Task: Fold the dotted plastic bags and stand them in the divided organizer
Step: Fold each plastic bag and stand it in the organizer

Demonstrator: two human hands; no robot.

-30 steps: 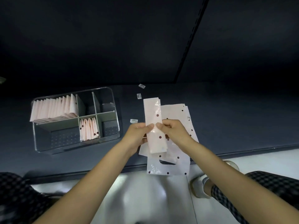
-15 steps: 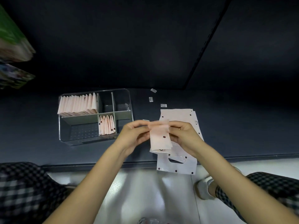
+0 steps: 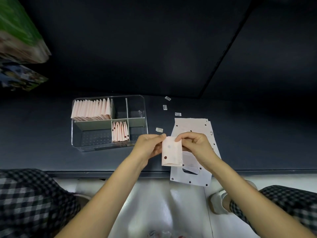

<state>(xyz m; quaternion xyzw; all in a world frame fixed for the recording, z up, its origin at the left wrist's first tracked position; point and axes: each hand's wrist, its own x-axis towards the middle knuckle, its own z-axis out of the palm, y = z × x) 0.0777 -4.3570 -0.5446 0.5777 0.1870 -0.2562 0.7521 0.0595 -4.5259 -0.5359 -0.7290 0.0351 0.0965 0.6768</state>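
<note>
A folded pink dotted bag point(image 3: 171, 153) hangs between my hands above the dark table's front edge. My left hand point(image 3: 151, 146) pinches its upper left corner and my right hand point(image 3: 193, 146) pinches its upper right corner. Under my right hand lies a flat stack of unfolded dotted bags point(image 3: 192, 126), its handle end overhanging the edge. To the left stands the clear divided organizer point(image 3: 145, 117). Several folded bags point(image 3: 91, 109) stand in its back left compartment and several more point(image 3: 120, 131) in the front one.
Small white stickers point(image 3: 178, 114) lie scattered on the dark table point(image 3: 257, 134) behind the bag stack. Colourful packages point(image 3: 18, 40) sit at the far left. My checkered-trousered knees flank a pale floor point(image 3: 154, 203) below the table edge.
The long folded strip has been folded over into a short packet, now held lower between both hands. The camera view has shifted, so the organizer appears further right.
</note>
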